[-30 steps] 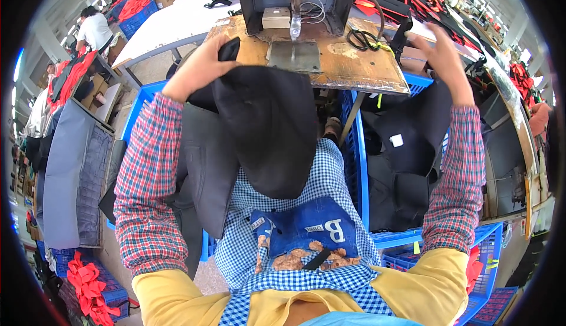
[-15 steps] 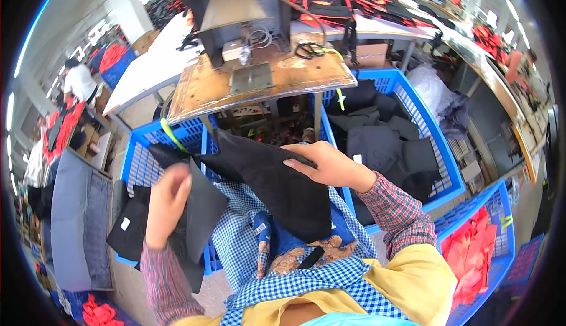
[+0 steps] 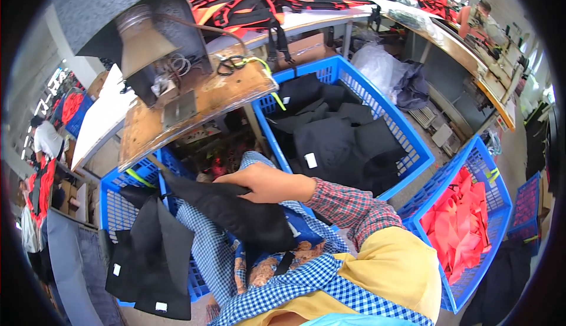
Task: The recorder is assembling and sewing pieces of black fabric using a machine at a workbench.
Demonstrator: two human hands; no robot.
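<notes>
My right hand (image 3: 268, 183) is closed on the upper edge of a black fabric piece (image 3: 236, 214), which hangs over my lap. My left hand is out of sight; only a bit of what looks like its sleeve (image 3: 213, 310) shows at the lower edge. Several black fabric pieces with small white labels (image 3: 150, 255) drape over the near side of the left blue crate (image 3: 112, 193). In the larger blue crate (image 3: 421, 158) beyond my right hand lies a heap of black pieces (image 3: 333, 143). A blue checked apron (image 3: 203, 231) covers my lap.
Ahead stands a worn wooden machine table (image 3: 206, 105) with a metal machine (image 3: 144, 37) on it. Another blue crate (image 3: 451, 296) at the right holds red fabric strips (image 3: 457, 226). Black and red straps (image 3: 283, 2) cover the far table. A person (image 3: 474, 19) sits at the far right.
My left hand has dropped out of view, leaving its dark piece hanging over the left crate. My right hand still grips the black piece. The view has swung right.
</notes>
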